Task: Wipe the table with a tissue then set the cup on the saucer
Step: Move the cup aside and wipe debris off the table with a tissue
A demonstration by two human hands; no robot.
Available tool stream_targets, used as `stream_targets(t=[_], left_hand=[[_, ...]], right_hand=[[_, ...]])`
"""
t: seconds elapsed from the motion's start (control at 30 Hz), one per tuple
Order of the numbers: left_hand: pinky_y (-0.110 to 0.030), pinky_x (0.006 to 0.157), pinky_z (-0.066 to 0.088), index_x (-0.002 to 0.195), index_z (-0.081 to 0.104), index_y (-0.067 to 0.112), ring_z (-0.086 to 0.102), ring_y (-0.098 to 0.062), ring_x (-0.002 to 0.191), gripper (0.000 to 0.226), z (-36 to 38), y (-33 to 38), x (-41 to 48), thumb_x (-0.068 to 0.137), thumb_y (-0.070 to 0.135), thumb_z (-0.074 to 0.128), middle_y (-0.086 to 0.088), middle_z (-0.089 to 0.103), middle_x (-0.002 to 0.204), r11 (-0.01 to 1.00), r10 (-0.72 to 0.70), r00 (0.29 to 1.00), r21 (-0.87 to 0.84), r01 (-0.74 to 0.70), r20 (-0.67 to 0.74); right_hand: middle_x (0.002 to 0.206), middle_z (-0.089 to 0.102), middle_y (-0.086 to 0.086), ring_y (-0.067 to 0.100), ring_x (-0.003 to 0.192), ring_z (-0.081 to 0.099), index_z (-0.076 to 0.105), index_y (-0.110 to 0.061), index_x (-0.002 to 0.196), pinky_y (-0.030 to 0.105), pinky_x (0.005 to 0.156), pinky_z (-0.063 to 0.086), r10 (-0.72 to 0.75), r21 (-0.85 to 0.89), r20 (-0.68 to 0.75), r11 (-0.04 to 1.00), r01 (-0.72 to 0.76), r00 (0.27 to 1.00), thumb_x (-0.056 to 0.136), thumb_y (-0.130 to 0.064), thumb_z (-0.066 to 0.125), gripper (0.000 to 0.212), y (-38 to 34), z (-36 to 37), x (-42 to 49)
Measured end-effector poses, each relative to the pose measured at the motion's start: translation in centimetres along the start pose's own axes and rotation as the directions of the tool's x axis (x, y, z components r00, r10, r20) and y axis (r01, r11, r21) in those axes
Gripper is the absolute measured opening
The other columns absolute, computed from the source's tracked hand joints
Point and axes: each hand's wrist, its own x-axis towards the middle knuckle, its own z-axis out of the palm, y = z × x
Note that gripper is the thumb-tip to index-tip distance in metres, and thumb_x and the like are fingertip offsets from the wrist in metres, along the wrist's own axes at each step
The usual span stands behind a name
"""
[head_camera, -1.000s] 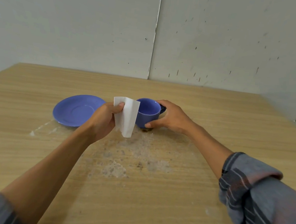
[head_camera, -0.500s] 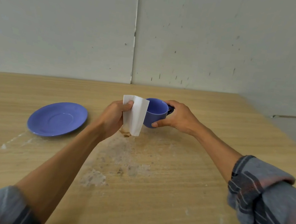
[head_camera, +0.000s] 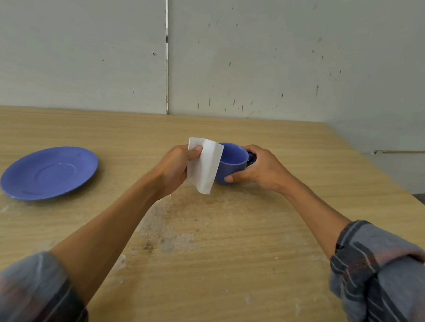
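A: What does the left hand (head_camera: 175,166) hold?

B: A folded white tissue (head_camera: 203,165), thin and crisp-edged, pinched near its top between thumb and fingers. It hangs down like a flat panel just in front of the cup (head_camera: 232,163), its lower corner close above the table (head_camera: 235,255).

A: And the cup?

B: Round, glossy blue ceramic, upright and open. The right hand (head_camera: 260,169) wraps it from the handle side, thumb pressed on the lower wall. Whether its base touches the wood, I cannot tell.

A: The saucer (head_camera: 49,173)?

B: A shallow, shiny blue disc with a ringed centre, lying flat well to the left, apart from both hands.

A: The tabletop?

B: Pale wood-grain laminate, with a chalky, whitish smear and some dark specks between the forearms. Rolled grey plaid sleeves (head_camera: 377,278) cover the upper arms.
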Motion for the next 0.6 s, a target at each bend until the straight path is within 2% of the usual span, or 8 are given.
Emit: stream_targets(t=[0.13, 0.23, 0.37, 0.43, 0.5, 0.57, 0.6], left_hand=[[-0.041, 0.094, 0.046, 0.128, 0.053, 0.005, 0.057, -0.028, 0.111, 0.038, 0.0, -0.2, 0.1, 0.098, 0.025, 0.041, -0.013, 0.061, 0.123, 1.0, -0.01, 1.0, 0.021, 0.011, -0.012], [-0.04, 0.09, 0.048, 0.116, 0.059, 0.014, 0.059, -0.026, 0.106, 0.027, 0.0, -0.1, 0.0, 0.098, 0.025, 0.041, -0.008, 0.064, 0.116, 1.0, -0.004, 1.0, 0.019, 0.005, -0.002], [-0.034, 0.083, 0.05, 0.107, 0.063, 0.017, 0.061, -0.022, 0.102, 0.024, 0.0, 0.3, -0.4, 0.098, 0.023, 0.042, -0.005, 0.067, 0.111, 1.0, -0.017, 1.0, 0.017, 0.017, 0.024], [-0.033, 0.079, 0.05, 0.1, 0.064, 0.02, 0.062, -0.02, 0.098, 0.022, -0.1, 0.7, -0.9, 0.098, 0.023, 0.042, -0.003, 0.067, 0.107, 0.999, -0.027, 0.999, 0.04, 0.027, 0.02], [-0.037, 0.084, 0.051, 0.098, 0.061, 0.021, 0.061, -0.023, 0.1, 0.02, -0.3, 1.4, -1.6, 0.098, 0.024, 0.041, -0.007, 0.065, 0.11, 0.995, -0.037, 0.999, 0.094, 0.038, -0.015], [-0.044, 0.092, 0.048, 0.103, 0.059, 0.019, 0.059, -0.028, 0.105, 0.02, -0.7, 2.0, -2.3, 0.098, 0.027, 0.042, -0.01, 0.063, 0.115, 0.985, -0.018, 0.999, 0.169, 0.026, -0.049], [-0.044, 0.092, 0.048, 0.106, 0.058, 0.018, 0.059, -0.029, 0.104, 0.021, -0.8, 2.4, -2.6, 0.098, 0.029, 0.042, -0.01, 0.063, 0.114, 0.979, 0.004, 0.998, 0.201, 0.009, -0.063]], right_hand=[[0.103, 0.068, -0.016, 0.002, 0.091, 0.064, 0.06, -0.033, 0.11, 0.022, 0.074, 0.049, 0.004, 0.001, 0.013, 1.0, -0.004, 1.0, 0.038, -0.047, 0.091, 0.08, 0.1, 0.1, -0.1], [0.105, 0.067, -0.018, 0.0, 0.092, 0.063, 0.058, -0.035, 0.11, 0.022, 0.075, 0.049, 0.012, -0.013, 0.026, 1.0, -0.012, 1.0, 0.039, -0.046, 0.091, 0.079, -0.2, 0.0, -0.3], [0.102, 0.065, -0.024, -0.011, 0.086, 0.06, 0.057, -0.048, 0.098, 0.017, 0.071, 0.045, -0.001, -0.054, 0.047, 0.999, 0.003, 0.999, 0.044, -0.043, 0.09, 0.063, -0.8, -0.2, -0.8], [0.103, 0.065, -0.023, -0.009, 0.088, 0.06, 0.059, -0.047, 0.098, 0.017, 0.071, 0.044, -0.008, -0.1, 0.071, 0.995, 0.015, 0.997, 0.048, -0.038, 0.09, 0.06, -1.4, -0.6, -1.0], [0.119, 0.058, -0.013, 0.007, 0.105, 0.058, 0.056, -0.032, 0.116, 0.024, 0.081, 0.044, 0.038, -0.171, 0.108, 0.985, -0.019, 0.993, 0.052, -0.036, 0.09, 0.072, -1.9, -1.0, -1.1], [0.142, 0.039, -0.001, 0.02, 0.131, 0.036, 0.036, -0.022, 0.141, 0.035, 0.101, 0.036, 0.084, -0.271, 0.07, 0.961, -0.062, 0.994, 0.06, -0.037, 0.085, 0.096, -3.1, -1.4, -1.5], [0.148, 0.033, 0.001, 0.021, 0.138, 0.026, 0.03, -0.024, 0.145, 0.039, 0.108, 0.03, 0.045, -0.262, 0.008, 0.964, -0.041, 0.999, 0.065, -0.038, 0.081, 0.096, -4.0, -1.4, -1.8]])
